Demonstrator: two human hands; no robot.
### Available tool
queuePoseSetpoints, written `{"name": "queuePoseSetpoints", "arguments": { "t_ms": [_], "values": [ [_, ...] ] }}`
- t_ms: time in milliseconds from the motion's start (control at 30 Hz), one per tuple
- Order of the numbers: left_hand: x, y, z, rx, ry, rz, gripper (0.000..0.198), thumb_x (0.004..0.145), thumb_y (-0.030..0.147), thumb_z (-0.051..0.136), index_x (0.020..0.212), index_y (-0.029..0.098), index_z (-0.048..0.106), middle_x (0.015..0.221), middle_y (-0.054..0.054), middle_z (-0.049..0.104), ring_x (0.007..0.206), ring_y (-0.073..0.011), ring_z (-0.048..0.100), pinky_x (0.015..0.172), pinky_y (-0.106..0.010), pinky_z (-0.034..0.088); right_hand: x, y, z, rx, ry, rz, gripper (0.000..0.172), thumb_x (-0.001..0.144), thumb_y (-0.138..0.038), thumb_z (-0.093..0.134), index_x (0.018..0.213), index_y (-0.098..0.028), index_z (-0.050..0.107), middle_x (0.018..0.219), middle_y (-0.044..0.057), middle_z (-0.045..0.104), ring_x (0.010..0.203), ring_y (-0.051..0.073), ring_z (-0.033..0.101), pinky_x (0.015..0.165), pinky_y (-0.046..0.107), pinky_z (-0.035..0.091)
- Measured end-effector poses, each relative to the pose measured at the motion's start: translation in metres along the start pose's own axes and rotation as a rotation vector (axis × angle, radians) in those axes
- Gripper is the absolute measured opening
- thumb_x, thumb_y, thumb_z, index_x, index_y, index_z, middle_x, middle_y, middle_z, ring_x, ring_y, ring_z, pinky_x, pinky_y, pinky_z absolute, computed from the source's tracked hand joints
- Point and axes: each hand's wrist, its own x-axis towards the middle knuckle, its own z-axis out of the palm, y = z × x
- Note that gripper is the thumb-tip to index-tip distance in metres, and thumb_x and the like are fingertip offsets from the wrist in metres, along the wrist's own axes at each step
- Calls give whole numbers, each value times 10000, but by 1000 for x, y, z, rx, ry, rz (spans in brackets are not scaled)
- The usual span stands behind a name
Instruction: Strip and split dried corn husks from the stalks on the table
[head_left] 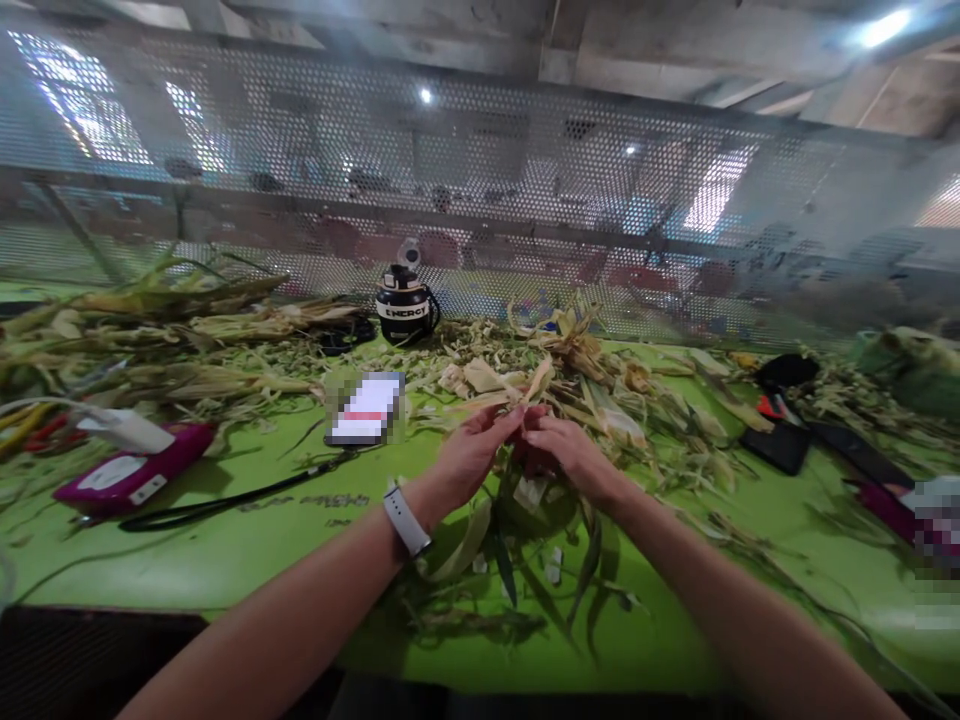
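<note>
My left hand, with a white watch band on its wrist, meets my right hand fingertip to fingertip above the green table. Both are closed in a pinch on a leafy plant piece. Its long green strips hang beneath the palms; the pinched part is mostly covered by my fingers. A pale scrap shows just under my right hand. Right behind my fingertips lies a heap of dry, husk-like leaves. Loose green bits are scattered on the table below my hands.
Left of my hands lie a lit phone with a black strap and a magenta power block. A black jar marked ENERGY stands behind, before a perforated metal screen. Long stalks pile up left; a dark wallet-like object sits right.
</note>
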Motion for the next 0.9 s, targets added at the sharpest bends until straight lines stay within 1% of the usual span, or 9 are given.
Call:
{"name": "queuePoseSetpoints", "arguments": {
  "t_ms": [100,167,267,367,500,600,700,800,900],
  "values": [
    [0,-2,0,39,-22,33,283,740,334,680,961,158,697,776,-41,698,602,-113,571,579,-237,450,0,1,5,183,-23,42,275,773,-414,502,720,-159,590,597,9,628,449,101,532,415,213,296],
    [1,-2,1,11,-47,13,306,739,363,670,947,142,706,734,-48,691,546,-115,557,525,-240,449,1,2,7,260,-9,82,295,765,-459,552,739,-165,567,577,-6,614,420,88,509,402,204,281],
    [0,-2,5,-20,-43,-1,336,732,400,664,928,131,713,796,-70,705,555,-127,572,516,-253,470,1,4,11,278,25,94,366,697,-516,651,702,-175,517,518,-49,553,398,63,456,402,190,290],
    [-1,-2,8,41,48,45,332,681,356,725,926,132,714,823,-64,715,593,-122,589,552,-236,484,3,7,14,224,28,84,442,660,-588,652,670,-182,477,493,-62,520,383,57,419,394,193,285],
    [-2,4,9,82,105,50,353,645,364,749,902,124,715,792,-63,722,573,-124,598,538,-238,483,4,10,14,103,-15,0,431,707,-599,601,691,-189,470,479,-72,489,388,61,408,409,203,305],
    [-3,15,8,122,148,99,363,630,339,764,929,141,711,856,-79,729,759,-181,657,672,-266,506,1,8,13,-13,-87,-59,388,774,-554,557,674,-194,454,487,-69,479,404,67,423,430,210,338],
    [-3,25,6,120,143,108,381,629,330,767,965,162,702,916,-95,726,949,-236,642,820,-318,487,-2,4,14,-67,-134,-73,357,824,-509,513,669,-197,435,502,-65,478,419,71,439,452,211,362],
    [-3,28,4,75,91,73,411,620,332,772,994,184,692,937,-89,717,939,-236,642,796,-319,496,-2,4,14,-96,-139,-87,316,848,-464,486,688,-198,433,508,-61,488,429,74,447,454,205,357],
    [-3,23,3,60,66,41,425,647,330,756,1036,183,671,881,-57,704,825,-172,647,697,-247,491,0,9,16,-143,-145,-100,272,859,-413,466,698,-195,436,520,-47,509,449,82,469,457,202,357]
  ]
}}
